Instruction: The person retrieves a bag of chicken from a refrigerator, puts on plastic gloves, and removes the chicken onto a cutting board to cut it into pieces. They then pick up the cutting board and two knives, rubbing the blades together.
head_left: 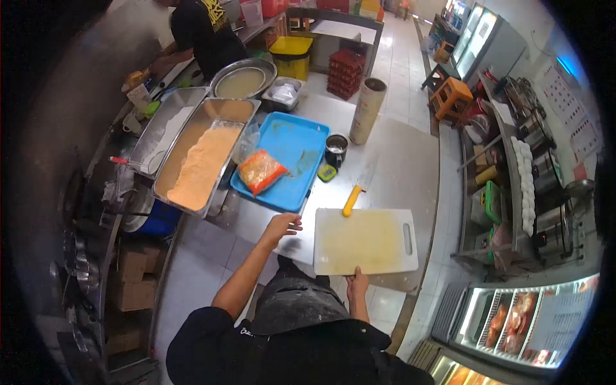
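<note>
My right hand (357,284) grips the near edge of a white cutting board (366,241), thumb on top and the other fingers mostly hidden. The board has a yellowish stained middle and a slot handle at its right end. My left hand (282,230) is open and holds nothing, above the table edge between the board and a blue tray (298,138). On the tray lies an orange and clear plastic packet (261,172). Just beyond the board is a knife (352,200) with a yellow handle.
A metal cup (335,150), a small green-and-black object (327,172) and an upright cardboard tube (368,110) stand farther back. Left are a steel pan of orange powder (204,168) and one of white powder (170,135). A co-worker (206,35) works at the far left.
</note>
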`<state>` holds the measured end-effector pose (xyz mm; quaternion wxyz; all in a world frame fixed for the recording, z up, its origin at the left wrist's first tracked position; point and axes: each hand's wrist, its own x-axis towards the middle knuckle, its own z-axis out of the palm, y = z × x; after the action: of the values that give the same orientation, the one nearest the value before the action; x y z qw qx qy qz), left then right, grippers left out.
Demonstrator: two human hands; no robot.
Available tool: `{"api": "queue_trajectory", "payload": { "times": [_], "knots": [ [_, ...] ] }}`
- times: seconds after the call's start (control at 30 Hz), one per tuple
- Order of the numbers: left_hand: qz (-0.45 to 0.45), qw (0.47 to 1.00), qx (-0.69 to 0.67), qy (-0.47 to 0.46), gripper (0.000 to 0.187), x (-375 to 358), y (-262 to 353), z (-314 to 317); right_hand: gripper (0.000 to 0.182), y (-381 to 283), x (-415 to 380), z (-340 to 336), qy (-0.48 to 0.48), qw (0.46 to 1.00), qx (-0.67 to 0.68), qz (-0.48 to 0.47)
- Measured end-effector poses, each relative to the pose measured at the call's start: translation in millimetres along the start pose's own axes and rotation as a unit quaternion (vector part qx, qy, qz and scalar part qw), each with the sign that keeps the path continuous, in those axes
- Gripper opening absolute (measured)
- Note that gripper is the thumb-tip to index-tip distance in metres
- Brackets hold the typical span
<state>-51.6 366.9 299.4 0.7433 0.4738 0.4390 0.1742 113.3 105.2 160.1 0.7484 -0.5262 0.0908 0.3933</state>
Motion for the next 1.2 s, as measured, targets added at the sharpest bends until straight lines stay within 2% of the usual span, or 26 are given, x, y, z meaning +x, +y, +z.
{"api": "queue_trajectory", "payload": {
  "times": [0.07,0.1,0.13,0.17,0.2,0.23,0.27,0.3,0.33,0.37,0.4,0.43,0.47,0.5,0.53,0.57,0.63,0.73,0.77,0.87,0.93,1.2],
  "knots": [
    [-0.001,1.000,0.027,-0.004,0.031,45,27,-20,0.026,-5,2,13,0.019,1.000,-0.007,0.009],
    [0.004,0.999,0.054,-0.004,0.031,67,44,-30,0.024,-8,1,20,0.029,0.993,-0.095,0.057],
    [0.039,0.996,0.082,-0.006,0.031,90,65,-40,0.024,-13,1,30,0.038,0.978,-0.179,0.102],
    [0.078,0.991,0.110,-0.009,0.032,112,88,-48,0.024,-23,-5,42,0.040,0.980,-0.173,0.091],
    [0.099,0.990,0.102,-0.002,0.029,138,108,-56,0.031,-35,-12,53,0.015,0.955,-0.273,0.119],
    [0.141,0.975,0.171,0.022,0.028,179,129,-72,0.040,-38,-10,61,-0.008,0.918,-0.370,0.143],
    [0.175,0.954,0.237,0.046,0.027,224,143,-90,0.041,-23,-15,46,0.032,0.931,-0.319,0.173],
    [0.250,0.918,0.297,0.082,0.026,272,154,-111,0.040,-25,-19,41,-0.002,0.944,-0.288,0.161],
    [0.323,0.872,0.349,0.119,0.026,318,171,-122,0.040,-26,-26,44,0.018,0.945,-0.300,0.131],
    [0.318,0.848,0.388,0.170,0.026,338,198,-120,0.039,-35,-38,59,0.058,0.946,-0.295,0.119],
    [0.307,0.822,0.426,0.221,0.026,354,220,-120,0.036,-25,-36,42,0.060,0.923,-0.362,0.112],
    [0.331,0.821,0.412,0.216,0.025,379,233,-124,0.035,-27,-46,43,0.082,0.917,-0.378,0.101],
    [0.350,0.773,0.475,0.231,0.024,398,238,-126,0.033,-17,-55,34,0.121,0.924,-0.353,0.087],
    [0.366,0.720,0.534,0.251,0.024,420,243,-131,0.027,-11,-55,26,0.147,0.919,-0.340,0.136],
    [0.359,0.612,0.663,0.239,0.024,440,246,-134,0.027,-13,-24,20,0.138,0.917,-0.354,0.124],
    [0.335,0.630,0.637,0.292,0.022,455,239,-133,0.028,-20,-1,25,0.126,0.913,-0.372,0.113],
    [0.243,0.627,0.693,0.259,0.019,467,243,-132,0.030,-30,19,38,0.111,0.903,-0.402,0.106],
    [0.226,0.633,0.699,0.245,0.018,477,244,-133,0.032,-50,32,48,0.088,0.883,-0.450,0.102],
    [0.255,0.604,0.701,0.279,0.017,472,243,-132,0.033,-56,38,52,0.074,0.875,-0.467,0.101],
    [0.309,0.606,0.666,0.307,0.018,470,242,-138,0.036,-74,68,71,0.043,0.857,-0.508,0.081],
    [0.279,0.622,0.687,0.251,0.018,479,245,-141,0.038,-85,80,78,0.037,0.846,-0.528,0.066],
    [0.327,0.632,0.662,0.236,0.020,467,267,-151,0.046,-66,65,95,-0.002,0.814,-0.576,0.079]
  ]
}}
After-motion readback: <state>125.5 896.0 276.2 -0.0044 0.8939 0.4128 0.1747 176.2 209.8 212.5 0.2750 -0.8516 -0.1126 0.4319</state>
